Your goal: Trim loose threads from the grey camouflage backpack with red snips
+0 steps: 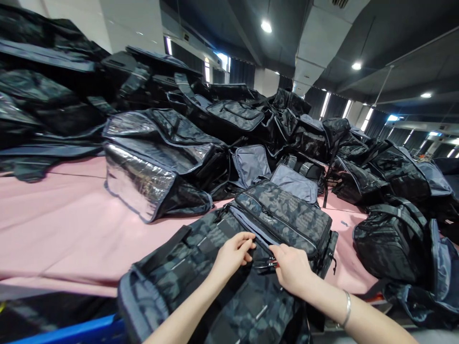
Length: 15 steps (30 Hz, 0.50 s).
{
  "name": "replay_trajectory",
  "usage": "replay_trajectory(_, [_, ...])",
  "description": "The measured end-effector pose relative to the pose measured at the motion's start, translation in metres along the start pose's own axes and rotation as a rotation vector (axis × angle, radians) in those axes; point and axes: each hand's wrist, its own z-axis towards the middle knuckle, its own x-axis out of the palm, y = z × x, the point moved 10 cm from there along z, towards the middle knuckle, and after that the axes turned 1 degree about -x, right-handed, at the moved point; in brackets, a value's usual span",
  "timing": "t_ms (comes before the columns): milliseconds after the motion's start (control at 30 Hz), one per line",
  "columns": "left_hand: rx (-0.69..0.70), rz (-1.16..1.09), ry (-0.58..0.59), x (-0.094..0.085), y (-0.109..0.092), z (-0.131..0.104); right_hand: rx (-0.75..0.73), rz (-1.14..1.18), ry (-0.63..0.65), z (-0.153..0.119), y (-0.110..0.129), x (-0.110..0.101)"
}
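Observation:
Dark camouflage backpack (pixel 201 267) lies in front of me, with a zipped camouflage pocket (pixel 290 210) at its far end. Between them, an opening shows grey lining (pixel 251 222). My left hand (pixel 234 251) is closed in a pinch at the near edge of this opening. Close by on the right, my right hand (pixel 292 267) is closed around small thread snips (pixel 266 263), dark with a bit of red, their tips pointing left over the fabric. Its thumb and forefinger also touch the opening's edge. A silver bangle (pixel 347 308) circles my right wrist.
Pink cloth (pixel 64 215) covers the table. An open bag with shiny silver lining (pixel 139 177) stands at the left, and another camouflage bag (pixel 390 241) lies at the right. Piled bags (pixel 236 114) line the back. A blue bar (pixel 71 332) crosses the lower left.

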Motion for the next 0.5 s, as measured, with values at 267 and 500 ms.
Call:
replay_trajectory(267, [0.061, 0.091, -0.01, 0.006, 0.005, 0.0, 0.341, 0.416, 0.047, 0.033, -0.048, 0.003])
replay_trajectory(500, [0.09, 0.171, 0.067, 0.013, 0.001, -0.002, 0.428, 0.855, 0.2, 0.036, -0.064, 0.02])
